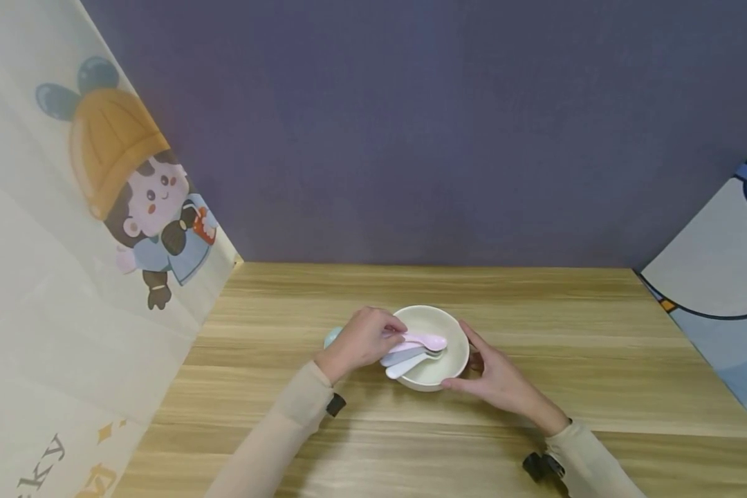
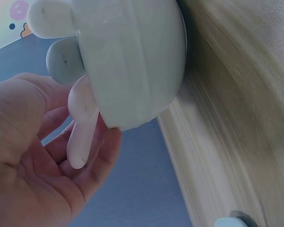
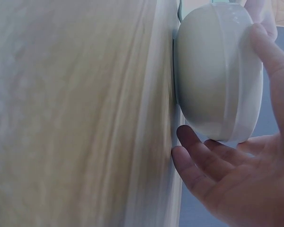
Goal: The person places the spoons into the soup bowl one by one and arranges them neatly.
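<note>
A cream-white bowl [image 1: 420, 384] stands on the wooden table, with several utensils leaning over its left rim. In the head view my left hand [image 1: 364, 337] holds a pink spoon [image 1: 432, 342] by its handle, the spoon's head over the bowl. Two pink handles show in the left wrist view; the lower one [image 2: 82, 144] lies between my left fingers. Beside them rest a grey-blue handle [image 1: 400, 356] and a white-handled utensil [image 1: 404, 366]. My right hand [image 1: 498, 377] grips the bowl's right side, thumb at the near rim and index finger along the far side.
Behind my left hand, a pale teal object [image 1: 332, 337] lies partly hidden on the table [image 1: 573, 332]. A dark blue panel [image 1: 436, 138] rises at the back. Printed sheets with cartoon figures stand at the left and right edges.
</note>
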`<state>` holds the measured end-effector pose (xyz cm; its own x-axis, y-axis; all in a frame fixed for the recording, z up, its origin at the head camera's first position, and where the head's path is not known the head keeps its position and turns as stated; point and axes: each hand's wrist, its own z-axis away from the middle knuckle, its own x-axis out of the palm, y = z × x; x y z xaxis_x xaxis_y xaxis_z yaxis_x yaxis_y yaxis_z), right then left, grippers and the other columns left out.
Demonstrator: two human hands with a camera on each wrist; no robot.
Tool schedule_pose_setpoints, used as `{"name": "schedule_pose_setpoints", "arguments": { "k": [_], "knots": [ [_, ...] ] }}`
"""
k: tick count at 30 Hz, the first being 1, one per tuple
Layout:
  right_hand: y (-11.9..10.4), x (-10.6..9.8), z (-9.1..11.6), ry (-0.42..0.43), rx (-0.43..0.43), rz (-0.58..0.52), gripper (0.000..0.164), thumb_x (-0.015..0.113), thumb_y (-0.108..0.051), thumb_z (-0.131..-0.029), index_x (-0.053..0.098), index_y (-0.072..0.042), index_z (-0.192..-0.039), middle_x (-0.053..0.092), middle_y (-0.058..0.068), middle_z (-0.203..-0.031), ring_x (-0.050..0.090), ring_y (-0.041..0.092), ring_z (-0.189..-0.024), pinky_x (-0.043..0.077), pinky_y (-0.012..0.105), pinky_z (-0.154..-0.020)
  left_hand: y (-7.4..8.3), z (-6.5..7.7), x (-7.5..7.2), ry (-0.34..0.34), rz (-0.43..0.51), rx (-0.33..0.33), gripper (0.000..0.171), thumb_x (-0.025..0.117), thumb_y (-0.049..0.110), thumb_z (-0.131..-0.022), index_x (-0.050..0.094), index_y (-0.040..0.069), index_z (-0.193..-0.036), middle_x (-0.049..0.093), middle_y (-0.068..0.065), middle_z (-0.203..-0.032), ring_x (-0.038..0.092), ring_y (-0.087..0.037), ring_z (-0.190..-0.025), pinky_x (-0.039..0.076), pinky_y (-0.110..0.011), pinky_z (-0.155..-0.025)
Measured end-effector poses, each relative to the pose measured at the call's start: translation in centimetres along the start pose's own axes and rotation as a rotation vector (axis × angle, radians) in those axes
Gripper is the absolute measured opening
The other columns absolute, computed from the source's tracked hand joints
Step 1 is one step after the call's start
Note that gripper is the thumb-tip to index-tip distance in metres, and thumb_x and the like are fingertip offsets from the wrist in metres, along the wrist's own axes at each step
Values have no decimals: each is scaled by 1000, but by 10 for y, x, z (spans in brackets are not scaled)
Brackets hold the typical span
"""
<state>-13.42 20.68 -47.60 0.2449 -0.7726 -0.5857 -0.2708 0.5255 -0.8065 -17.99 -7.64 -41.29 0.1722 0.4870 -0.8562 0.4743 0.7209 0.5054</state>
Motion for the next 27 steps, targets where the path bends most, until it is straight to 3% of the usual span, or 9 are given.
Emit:
{"name": "schedule_pose_setpoints", "arguments": {
  "k": [10, 27],
  "knots": [
    [1, 0, 0, 8, 1, 16, 120, 93, -41, -83, 21, 2, -168, 66, 27, -142, 73, 29, -120, 59, 46, -103, 1, -2, 3, -5, 0, -4, 17, 78, 19, -97, 84, 12, -112, 82, -3, -107, 72, -16, -95, 57, -33, -89],
    [-2, -2, 0, 2, 14, 25, 119, 93, -41, -82, 21, 2, -167, 65, 27, -143, 74, 28, -119, 60, 41, -102, -2, 1, 5, 11, 43, -14, 18, 79, 21, -96, 84, 13, -112, 82, -2, -108, 73, -15, -97, 59, -31, -89]
  ]
}}
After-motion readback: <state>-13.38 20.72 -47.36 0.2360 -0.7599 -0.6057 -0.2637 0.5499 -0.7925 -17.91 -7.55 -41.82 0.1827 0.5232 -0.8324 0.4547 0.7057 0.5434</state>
